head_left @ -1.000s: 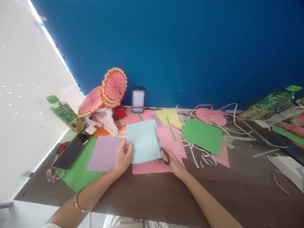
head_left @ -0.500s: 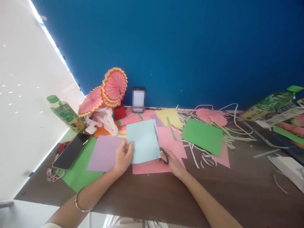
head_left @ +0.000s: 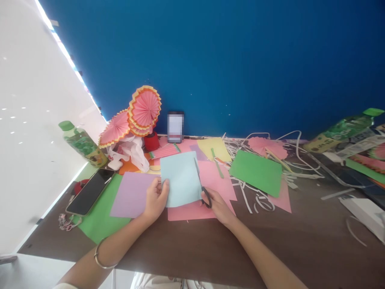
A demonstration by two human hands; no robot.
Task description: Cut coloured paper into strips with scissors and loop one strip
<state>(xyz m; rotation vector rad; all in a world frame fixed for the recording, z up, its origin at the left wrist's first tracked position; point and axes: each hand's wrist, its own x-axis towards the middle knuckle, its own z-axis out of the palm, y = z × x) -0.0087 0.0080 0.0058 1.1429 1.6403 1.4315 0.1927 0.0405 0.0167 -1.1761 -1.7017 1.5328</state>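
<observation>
My left hand [head_left: 157, 200] pinches the lower left edge of a light blue sheet of paper [head_left: 180, 176], thumb on top. At the sheet's right side, my right hand [head_left: 220, 208] is closed around the black handles of a pair of scissors [head_left: 206, 197]. The blades point away from me along the paper's right edge, partly hidden by it. Under the blue sheet lie pink paper [head_left: 189, 212] and, to the left, a purple sheet [head_left: 129, 196].
A black phone [head_left: 90, 192] lies on green paper at left, near a green-capped bottle [head_left: 84, 146]. Pleated paper fans [head_left: 146, 106] stand behind. On the right are a green sheet [head_left: 255, 170], tangled white paper strips [head_left: 264, 202] and another bottle [head_left: 339, 130].
My right hand and the scissors have shifted very slightly left, and the handles have turned a little. The left hand has stayed in place on the blue sheet.
</observation>
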